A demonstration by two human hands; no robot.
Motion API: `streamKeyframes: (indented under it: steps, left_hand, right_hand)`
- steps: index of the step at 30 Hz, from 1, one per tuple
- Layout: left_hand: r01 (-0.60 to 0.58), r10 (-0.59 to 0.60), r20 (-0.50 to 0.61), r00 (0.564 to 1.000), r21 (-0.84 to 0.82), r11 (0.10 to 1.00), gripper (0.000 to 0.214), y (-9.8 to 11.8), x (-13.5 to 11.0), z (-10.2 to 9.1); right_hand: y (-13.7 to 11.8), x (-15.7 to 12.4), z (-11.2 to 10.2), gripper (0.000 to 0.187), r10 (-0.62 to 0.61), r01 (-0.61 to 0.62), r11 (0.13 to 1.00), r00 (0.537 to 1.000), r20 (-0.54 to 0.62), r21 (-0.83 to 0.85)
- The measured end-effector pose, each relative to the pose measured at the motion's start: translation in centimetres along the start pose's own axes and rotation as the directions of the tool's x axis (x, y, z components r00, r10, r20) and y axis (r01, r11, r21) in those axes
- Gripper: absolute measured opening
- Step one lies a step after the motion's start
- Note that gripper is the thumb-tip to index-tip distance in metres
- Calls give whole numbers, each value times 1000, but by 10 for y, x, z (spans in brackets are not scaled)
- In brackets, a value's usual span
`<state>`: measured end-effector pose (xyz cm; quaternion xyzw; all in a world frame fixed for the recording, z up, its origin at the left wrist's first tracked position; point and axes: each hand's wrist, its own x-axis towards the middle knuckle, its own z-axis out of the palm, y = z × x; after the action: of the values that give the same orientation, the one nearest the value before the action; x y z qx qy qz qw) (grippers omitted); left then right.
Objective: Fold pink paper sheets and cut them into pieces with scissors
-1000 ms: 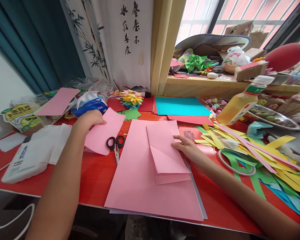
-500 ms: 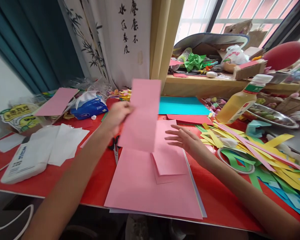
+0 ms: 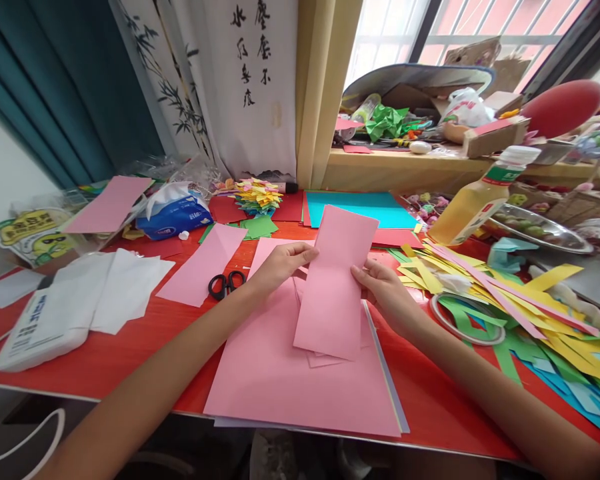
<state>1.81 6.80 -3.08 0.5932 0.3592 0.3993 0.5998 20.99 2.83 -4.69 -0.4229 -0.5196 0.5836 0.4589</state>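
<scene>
A long pink paper strip (image 3: pixel 336 287) is held up between my two hands, slightly tilted, over a stack of large pink sheets (image 3: pixel 270 380). My left hand (image 3: pixel 287 262) pinches its left edge, thumb on top. On the opposite edge, my right hand (image 3: pixel 383 287) grips the strip with thumb and fingers. Smaller pink pieces lie on the stack, partly hidden behind the strip. Black-handled scissors (image 3: pixel 226 285) lie left of the stack, their blades hidden by my left forearm. Beside them is another cut pink piece (image 3: pixel 205 263).
Yellow, green, blue and pink paper strips (image 3: pixel 510 300) pile up on the right, near a tape roll (image 3: pixel 467 320) and a tilted bottle (image 3: pixel 473 200). A blue tissue pack (image 3: pixel 175 213), a white wipes pack (image 3: pixel 45 327) and a teal sheet (image 3: pixel 360 209) lie around the red table (image 3: pixel 445 400).
The pink strip has moved right and down, in front of the stack. My right hand, open and apart before, now holds its right edge; my left hand has moved right with it.
</scene>
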Motion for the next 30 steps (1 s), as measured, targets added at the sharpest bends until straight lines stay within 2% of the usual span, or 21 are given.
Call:
streamKeyframes:
  steps: [4,16,20,30]
  left_hand:
    - [-50,46,-42,998,-99,994,29,-1,-1,2]
    - [-35,27,-34,999,-265,964,25,-8,-5,14]
    - [-40,37,-15,999,-274,961,25,-8,-7,17]
    - [-39,51,47,998,-229,973,21,-2,-11,20]
  right_hand:
    - [1,0,0,32,32,-32,999,999,19,32]
    - [1,-2,2,28,138,-142,985,989,51,97]
    - [1,-3,3,25,150,-163,974,985,89,158]
    - [-1,-2,4,22,177,-191,961,980,86,198]
